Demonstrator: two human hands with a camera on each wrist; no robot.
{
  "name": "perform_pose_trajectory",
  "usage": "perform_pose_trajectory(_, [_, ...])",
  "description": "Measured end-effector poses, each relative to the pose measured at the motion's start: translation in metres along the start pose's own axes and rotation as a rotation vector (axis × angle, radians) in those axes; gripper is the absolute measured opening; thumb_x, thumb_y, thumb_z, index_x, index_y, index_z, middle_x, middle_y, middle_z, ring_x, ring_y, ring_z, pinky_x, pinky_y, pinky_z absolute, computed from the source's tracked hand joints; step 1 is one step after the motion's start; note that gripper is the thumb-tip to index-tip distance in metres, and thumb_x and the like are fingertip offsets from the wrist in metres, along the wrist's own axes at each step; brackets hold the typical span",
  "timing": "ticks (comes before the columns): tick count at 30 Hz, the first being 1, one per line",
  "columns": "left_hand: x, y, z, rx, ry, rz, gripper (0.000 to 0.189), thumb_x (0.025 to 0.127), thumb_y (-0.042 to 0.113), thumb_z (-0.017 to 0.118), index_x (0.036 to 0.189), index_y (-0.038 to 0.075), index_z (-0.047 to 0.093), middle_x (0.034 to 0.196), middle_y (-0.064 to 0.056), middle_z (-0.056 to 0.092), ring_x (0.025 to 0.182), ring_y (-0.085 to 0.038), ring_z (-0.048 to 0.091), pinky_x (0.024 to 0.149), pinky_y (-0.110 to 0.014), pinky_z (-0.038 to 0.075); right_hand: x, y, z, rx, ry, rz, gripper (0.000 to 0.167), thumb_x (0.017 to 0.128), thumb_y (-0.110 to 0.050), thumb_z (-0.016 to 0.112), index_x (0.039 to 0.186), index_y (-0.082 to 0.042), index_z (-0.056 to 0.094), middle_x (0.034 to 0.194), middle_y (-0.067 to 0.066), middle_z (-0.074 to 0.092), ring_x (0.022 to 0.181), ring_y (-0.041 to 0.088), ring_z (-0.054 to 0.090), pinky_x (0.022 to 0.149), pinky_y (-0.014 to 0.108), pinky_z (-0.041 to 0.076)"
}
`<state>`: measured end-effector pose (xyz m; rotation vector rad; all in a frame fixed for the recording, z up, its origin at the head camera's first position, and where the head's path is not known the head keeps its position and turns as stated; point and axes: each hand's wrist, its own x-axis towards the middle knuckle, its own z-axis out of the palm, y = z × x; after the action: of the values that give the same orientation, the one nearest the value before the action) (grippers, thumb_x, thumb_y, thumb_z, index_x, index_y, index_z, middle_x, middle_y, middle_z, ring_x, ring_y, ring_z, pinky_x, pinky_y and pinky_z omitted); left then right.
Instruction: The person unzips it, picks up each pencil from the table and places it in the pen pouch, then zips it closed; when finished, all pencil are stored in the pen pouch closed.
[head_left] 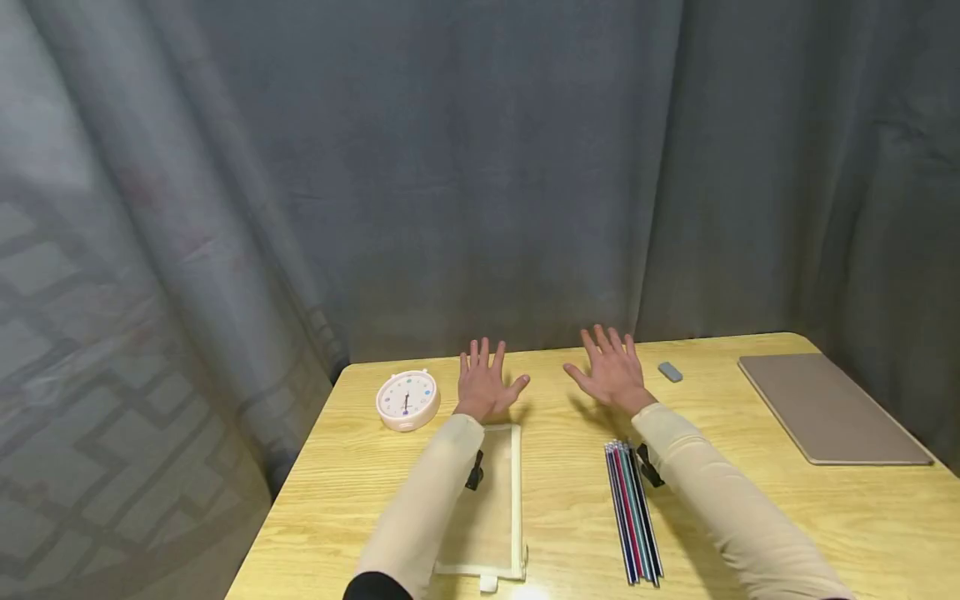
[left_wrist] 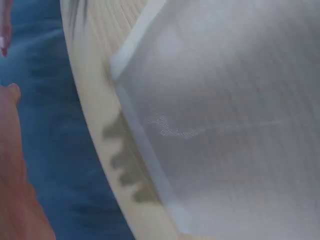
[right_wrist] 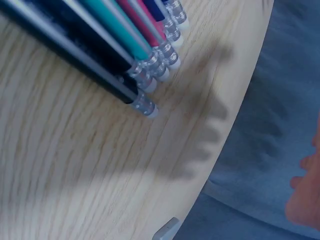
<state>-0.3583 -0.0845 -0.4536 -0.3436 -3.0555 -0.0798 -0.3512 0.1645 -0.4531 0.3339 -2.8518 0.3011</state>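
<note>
My left hand (head_left: 483, 387) is spread above the table, fingers straight and pointing to the far edge, holding nothing. Below its forearm lies a translucent zip pouch (head_left: 516, 500) with a pale border, which fills much of the left wrist view. My right hand (head_left: 611, 377) is likewise spread with straight fingers and holds nothing; its shadow falls on the wood. Just nearer than it, several pencils (head_left: 632, 512) in dark, pink and teal lie side by side. Their white eraser ends (right_wrist: 152, 111) point to the far edge in the right wrist view.
A round pink clock (head_left: 407, 400) is at the left of the wooden table (head_left: 562, 500). A small grey eraser (head_left: 670, 372) lies right of my right hand. At the far right rests a flat grey-brown notebook (head_left: 832, 408). Grey curtains (head_left: 480, 167) hang behind the table.
</note>
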Motion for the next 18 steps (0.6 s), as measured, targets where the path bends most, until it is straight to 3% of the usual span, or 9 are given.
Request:
perform_pose_trajectory(8, [-0.053,0.000,-0.024,-0.066,0.026,0.185,0.087,0.100,0.067,0.042,0.167,0.016,0.019,0.173,-0.018,0.010,0.160,-0.036,0.004,0.129,-0.053,0.010,-0.003,-0.002,-0.010,0.019,-0.023,-0.009,0.084,0.103,-0.059,0.044,0.161,0.000,0.029,0.165,0.029,0.027,0.151,0.051,0.024,0.125,0.066,0.011])
perform_pose_trajectory(13, [-0.086,-0.002,-0.031,-0.060,0.043,0.266,0.085,0.100,0.065,0.044,0.166,0.016,0.021,0.172,-0.018,0.012,0.159,-0.037,0.006,0.129,-0.053,0.010,-0.006,0.005,-0.017,0.025,-0.038,0.006,0.084,0.104,-0.058,0.043,0.161,0.001,0.027,0.165,0.030,0.025,0.151,0.050,0.023,0.125,0.066,0.009])
perform_pose_trajectory(18, [-0.129,-0.005,-0.033,-0.089,0.025,0.360,0.084,0.101,0.062,0.047,0.166,0.015,0.022,0.172,-0.019,0.013,0.159,-0.038,0.007,0.129,-0.055,0.011,-0.013,0.010,-0.014,0.040,-0.058,0.015,0.083,0.104,-0.058,0.042,0.161,0.002,0.026,0.164,0.032,0.026,0.151,0.051,0.023,0.124,0.067,0.009])
